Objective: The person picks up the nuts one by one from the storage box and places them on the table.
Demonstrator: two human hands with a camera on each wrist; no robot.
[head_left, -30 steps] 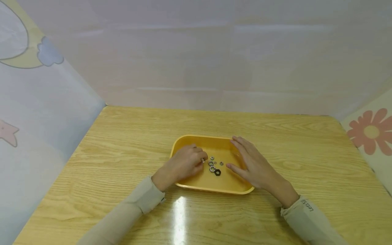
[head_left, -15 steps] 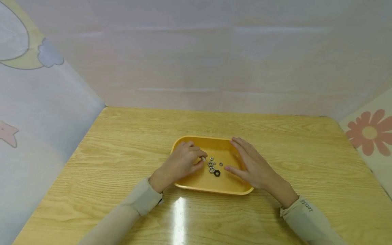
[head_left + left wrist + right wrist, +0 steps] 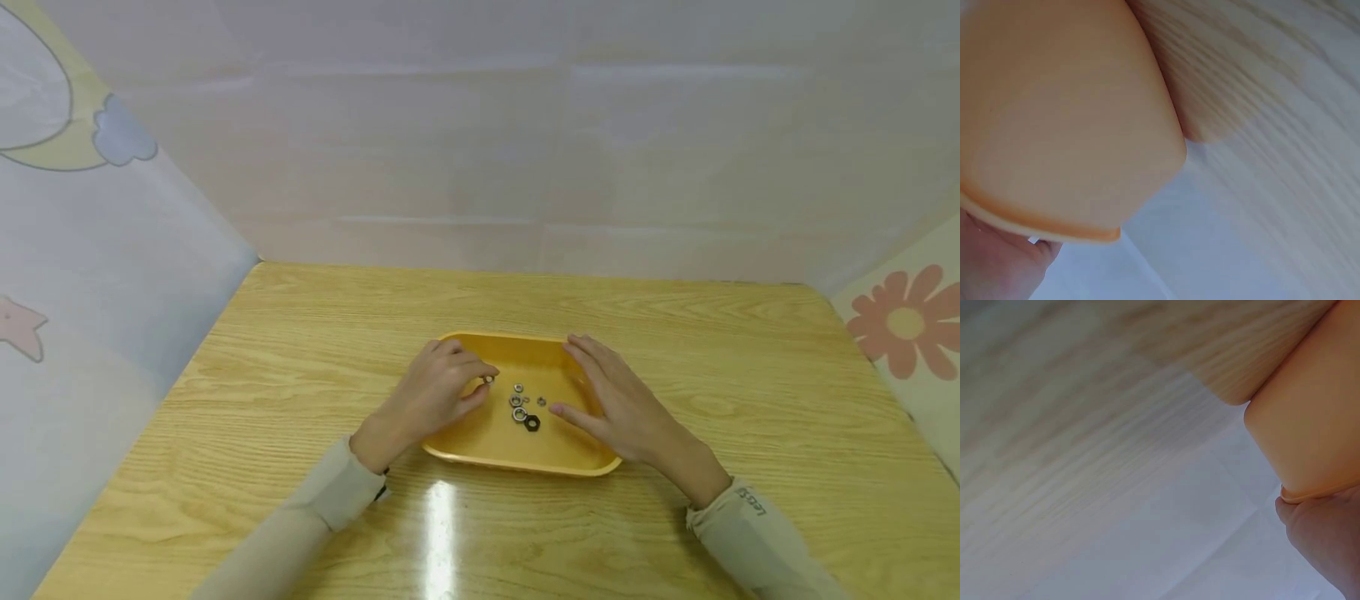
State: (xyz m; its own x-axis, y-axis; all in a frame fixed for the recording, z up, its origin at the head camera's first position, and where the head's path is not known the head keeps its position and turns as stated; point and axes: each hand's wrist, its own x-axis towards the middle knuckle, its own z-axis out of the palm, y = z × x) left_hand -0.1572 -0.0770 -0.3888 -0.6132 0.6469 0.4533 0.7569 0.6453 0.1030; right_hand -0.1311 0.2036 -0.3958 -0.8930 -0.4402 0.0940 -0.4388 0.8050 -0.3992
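Note:
In the head view, my left hand (image 3: 435, 392) is over the left end of a yellow tray (image 3: 480, 464). Its thumb and index finger pinch a small metal nut (image 3: 488, 379). Several loose nuts lie on the tray floor, among them a black hex nut (image 3: 532, 423) and a silver one (image 3: 520, 414) beside it. My right hand (image 3: 630, 408) lies across the tray's right rim with fingers extended, its thumb reaching inside. The right wrist view has that hand (image 3: 1329, 531) against the rim. Seen from the left wrist, the tray's outer wall (image 3: 1079, 125) covers most of the left hand.
The tray stands on a wood-grain table (image 3: 322, 350). A pale wall sheet (image 3: 465, 150) rises behind the table, with printed side panels at left and right. A bright reflection lies on the tabletop in front of the tray.
My left hand has drawn back to the left and slightly up, carrying the pinched nut away from the others. The right hand has stayed at the tray's right rim.

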